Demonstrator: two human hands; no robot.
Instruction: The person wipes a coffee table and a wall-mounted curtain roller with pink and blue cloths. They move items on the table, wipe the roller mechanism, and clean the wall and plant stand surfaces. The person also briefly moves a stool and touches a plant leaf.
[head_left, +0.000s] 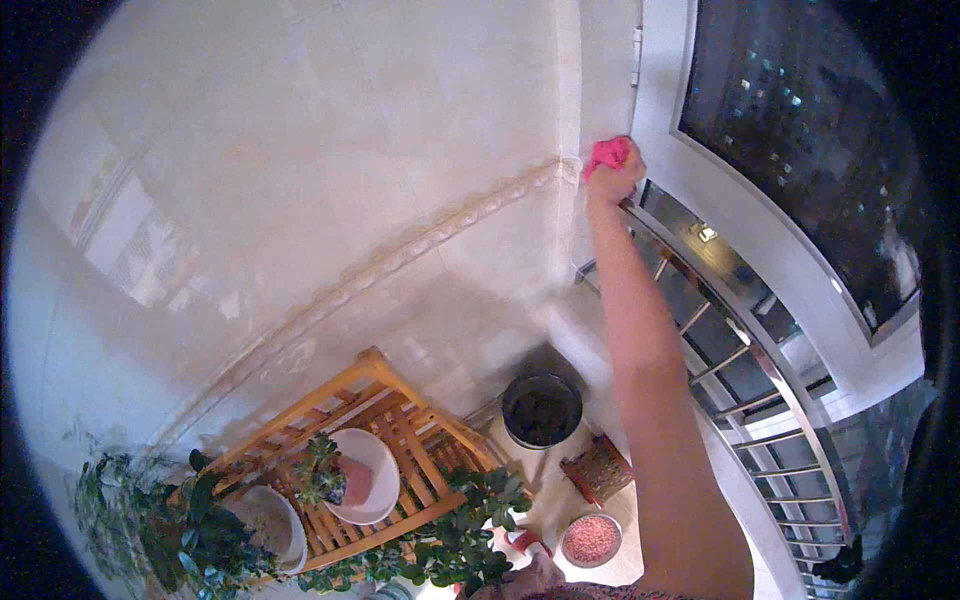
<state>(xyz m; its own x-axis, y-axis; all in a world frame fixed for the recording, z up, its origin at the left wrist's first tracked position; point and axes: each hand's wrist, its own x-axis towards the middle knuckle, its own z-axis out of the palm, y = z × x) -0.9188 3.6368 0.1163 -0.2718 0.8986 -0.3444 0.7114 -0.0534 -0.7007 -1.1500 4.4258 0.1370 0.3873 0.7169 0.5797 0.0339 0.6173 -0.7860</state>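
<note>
My right arm reaches up along the window side. At its end my right hand (616, 182) grips a bunched pink cloth (611, 154) against the corner strip of wall, beside the white window frame (664, 142). Just below the hand is the upper end of the metal railing (757, 337). My left hand is out of view. Before me stands a tiled wall (420, 112) with a raised decorative border (420, 246) running down to the left.
A slatted wooden plant stand (427, 487) holds a white pot (384, 480) and leafy plants (465, 525). On the floor are a black bucket (541, 411), a woven basket-like object (598, 470) and a bowl of pink pellets (592, 540). My slippered foot (534, 546) shows below.
</note>
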